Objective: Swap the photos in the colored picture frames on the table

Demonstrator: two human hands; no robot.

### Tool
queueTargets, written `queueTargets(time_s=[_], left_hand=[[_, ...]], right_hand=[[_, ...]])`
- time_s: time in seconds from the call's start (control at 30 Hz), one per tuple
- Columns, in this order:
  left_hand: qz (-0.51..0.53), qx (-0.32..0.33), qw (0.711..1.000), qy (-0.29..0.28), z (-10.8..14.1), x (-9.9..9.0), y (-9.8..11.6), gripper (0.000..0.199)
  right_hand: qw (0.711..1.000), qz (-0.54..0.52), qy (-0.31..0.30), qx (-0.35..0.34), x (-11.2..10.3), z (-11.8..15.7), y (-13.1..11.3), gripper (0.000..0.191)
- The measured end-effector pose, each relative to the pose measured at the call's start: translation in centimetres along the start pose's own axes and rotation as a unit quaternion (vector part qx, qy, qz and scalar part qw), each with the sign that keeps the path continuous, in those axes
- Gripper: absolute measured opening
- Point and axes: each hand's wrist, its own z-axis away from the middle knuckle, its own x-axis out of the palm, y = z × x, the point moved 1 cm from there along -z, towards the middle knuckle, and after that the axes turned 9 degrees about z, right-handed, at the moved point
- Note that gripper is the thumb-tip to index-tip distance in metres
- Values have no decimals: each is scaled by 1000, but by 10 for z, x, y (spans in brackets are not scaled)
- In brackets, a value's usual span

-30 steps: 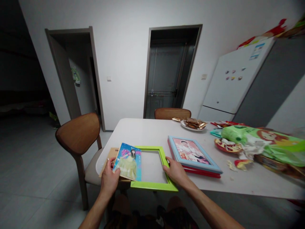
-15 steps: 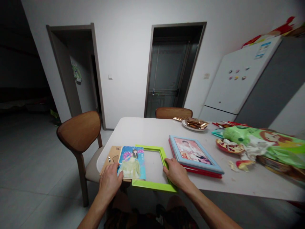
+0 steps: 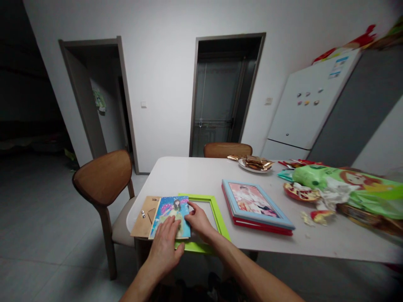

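- Photo print (image 3: 166, 205) (figure in a pale dress, blue background) is at the near left part of the white table (image 3: 185, 174), face up. It overlaps the brown backing board (image 3: 141, 228) on its left and covers the left side of the green frame (image 3: 222, 220).
- Left hand (image 3: 164, 244): palm down over the print's lower half, fingers extended on its face, thumb apart from them. Not clamped on anything.
- Right hand (image 3: 200, 221): thumb and fingertips at the print's right edge, forearm across the green frame. Can't tell whether it's pinching the edge or just touching.
- Hands are near each other, left one covering part of the figure.
- Backing board: metal clips visible.
- Right of the green frame: light-blue frame (image 3: 267, 220) with a picture, stacked on something red (image 3: 264, 228).
- Farther right: plate (image 3: 256, 170) of wrapped packets (image 3: 255, 161), opened pomegranate (image 3: 301, 193), green bag (image 3: 365, 182).
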Motion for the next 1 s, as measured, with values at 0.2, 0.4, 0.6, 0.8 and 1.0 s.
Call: queueTargets(time_s=[0.2,0.4,0.6,0.8,1.0], left_hand=[[83,39,990,110,-20,-9,3,54],[362,-73,894,254,-30,-20,25,31],[641,-197,702,242,-34,11,42,44],[562,-214,779,178,-28,13,23,51],[292,-149,942,78,-15,14,18,45]], right_hand=[[976,-211,7,-59,-14,15,-50,58],[981,-189,23,25,-28,26,-38,49],[936,-333,4,114,-35,26,-2,31],[959,-258,39,110,-73,19,6,39],[995,-31,57,74,-78,3,19,32]])
